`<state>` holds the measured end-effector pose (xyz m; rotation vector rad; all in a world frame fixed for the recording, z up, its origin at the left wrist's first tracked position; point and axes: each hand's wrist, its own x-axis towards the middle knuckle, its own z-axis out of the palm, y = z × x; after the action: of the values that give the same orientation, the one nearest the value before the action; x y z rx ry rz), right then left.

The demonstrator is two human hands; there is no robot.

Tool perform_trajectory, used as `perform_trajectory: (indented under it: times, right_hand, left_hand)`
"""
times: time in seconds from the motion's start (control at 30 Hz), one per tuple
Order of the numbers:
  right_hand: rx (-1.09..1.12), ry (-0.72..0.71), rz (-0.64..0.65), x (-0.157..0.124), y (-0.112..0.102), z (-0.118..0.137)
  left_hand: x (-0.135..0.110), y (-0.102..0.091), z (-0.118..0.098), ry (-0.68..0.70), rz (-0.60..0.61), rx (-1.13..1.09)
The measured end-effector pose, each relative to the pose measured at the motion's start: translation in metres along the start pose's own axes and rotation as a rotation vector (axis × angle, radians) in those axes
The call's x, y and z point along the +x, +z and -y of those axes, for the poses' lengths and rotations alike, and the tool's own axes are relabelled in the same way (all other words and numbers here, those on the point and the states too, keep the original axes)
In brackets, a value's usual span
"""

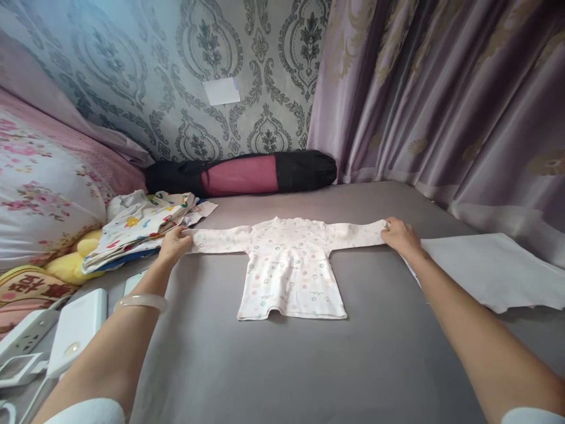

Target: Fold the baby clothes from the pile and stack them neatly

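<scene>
A small white long-sleeved shirt (291,265) with a pale print lies spread on the grey sheet (282,371), both sleeves stretched straight out to the sides. At the end of the left-hand sleeve, my left hand (175,242) is closed on the cuff; a pale bangle (141,302) circles that wrist. My right hand (401,233) pinches the other cuff. The shirt's hem faces me and has a small raised fold near its middle.
To the left are a pile of printed clothes (141,224), a yellow plush toy (75,259), a white box-shaped device (82,330) and a power strip (26,333). White cloth (494,268) lies right. A black and red roll (241,174) rests along the wall beside a purple curtain (419,82).
</scene>
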<state>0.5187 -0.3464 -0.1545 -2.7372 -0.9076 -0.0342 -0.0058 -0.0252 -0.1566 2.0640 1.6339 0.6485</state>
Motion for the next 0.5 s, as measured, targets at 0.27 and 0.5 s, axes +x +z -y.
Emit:
perform_trajectory:
  times: [0.27,0.5]
  right_hand:
    - [-0.391,0.004,0.013,-0.014,0.013,0.018]
    - [-0.209,-0.436,-0.020,-0.016,0.033,0.083]
  left_hand:
    - [-0.002,0.018,-0.014,-0.103,-0.034,0.467]
    - [-0.003,0.071,-0.070,0.351,0.031,0.448]
